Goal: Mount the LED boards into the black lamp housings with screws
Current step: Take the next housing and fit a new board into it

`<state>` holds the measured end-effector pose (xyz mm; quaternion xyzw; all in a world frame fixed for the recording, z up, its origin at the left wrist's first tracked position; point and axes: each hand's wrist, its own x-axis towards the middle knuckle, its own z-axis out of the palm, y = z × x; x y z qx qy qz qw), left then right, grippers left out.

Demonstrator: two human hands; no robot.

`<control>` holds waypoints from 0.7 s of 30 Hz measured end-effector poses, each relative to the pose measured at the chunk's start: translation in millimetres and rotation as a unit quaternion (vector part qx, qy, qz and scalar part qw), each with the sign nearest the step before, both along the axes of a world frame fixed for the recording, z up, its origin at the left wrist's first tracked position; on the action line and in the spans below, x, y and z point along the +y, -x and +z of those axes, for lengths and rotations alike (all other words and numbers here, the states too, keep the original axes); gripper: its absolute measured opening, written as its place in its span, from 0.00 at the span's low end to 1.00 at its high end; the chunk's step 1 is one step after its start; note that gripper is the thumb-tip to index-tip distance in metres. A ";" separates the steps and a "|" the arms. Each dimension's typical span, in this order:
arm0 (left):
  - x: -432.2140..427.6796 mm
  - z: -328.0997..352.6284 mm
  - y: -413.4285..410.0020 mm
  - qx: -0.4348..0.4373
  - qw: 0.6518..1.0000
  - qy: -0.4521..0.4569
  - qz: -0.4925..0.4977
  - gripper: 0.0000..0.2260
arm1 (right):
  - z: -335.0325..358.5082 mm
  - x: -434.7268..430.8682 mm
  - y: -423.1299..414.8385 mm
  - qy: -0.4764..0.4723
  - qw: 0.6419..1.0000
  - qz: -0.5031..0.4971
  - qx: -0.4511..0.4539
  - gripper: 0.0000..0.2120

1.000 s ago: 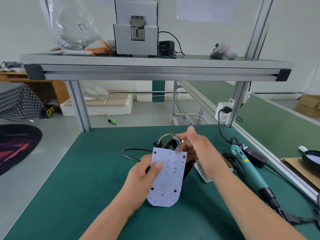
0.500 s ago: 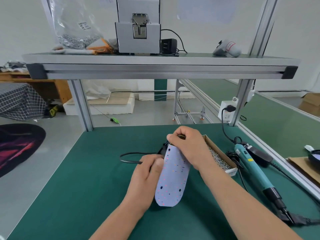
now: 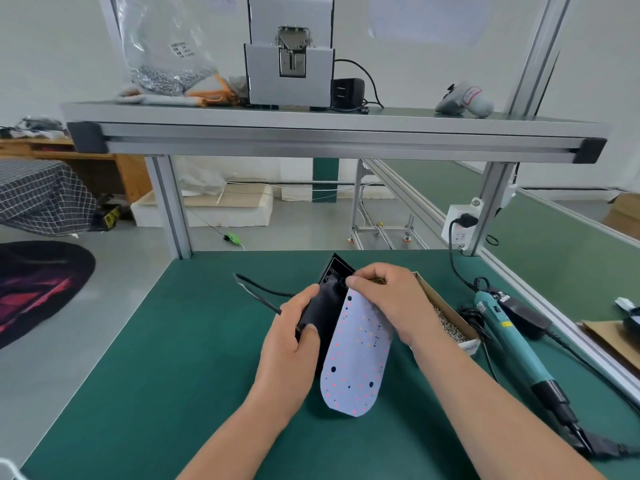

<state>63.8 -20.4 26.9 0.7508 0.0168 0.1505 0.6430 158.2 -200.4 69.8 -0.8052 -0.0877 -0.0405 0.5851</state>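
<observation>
A: Status?
B: The left hand (image 3: 291,344) grips the black plastic lamp housing (image 3: 323,306) over the green mat (image 3: 173,341); the right hand (image 3: 384,303) pinches the white LED board (image 3: 356,358), tilted against it.
A: Risk?
B: Crooked seating; screw holes could miss.

Bright, even light, soft shadows — wide-angle bending at edges, slight softness throughout

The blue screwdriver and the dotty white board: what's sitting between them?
A cardboard box of small screws sits between the LED board and the screwdriver, as the head view shows. The right hand and its forearm partly cover it.
</observation>
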 end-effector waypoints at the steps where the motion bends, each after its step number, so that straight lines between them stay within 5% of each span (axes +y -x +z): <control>1: -0.1 0.0 0.8 -0.002 1.000 -0.007 -0.008 0.28 | 0.8 1.2 -1.1 0.010 1.000 -0.010 -0.012 0.06; 9: 0.9 0.3 1.9 -0.047 0.997 -0.064 -0.023 0.31 | 0.1 10.9 -2.2 0.177 0.973 -0.102 -0.110 0.09; 14: 0.0 0.2 3.2 -0.046 0.997 -0.068 0.004 0.35 | -0.1 11.6 -0.3 0.166 0.972 -0.090 -0.143 0.06; 21: -0.4 3.1 5.3 -0.097 0.988 -0.117 -0.001 0.36 | 5.3 18.5 4.1 0.149 0.975 -0.092 -0.137 0.16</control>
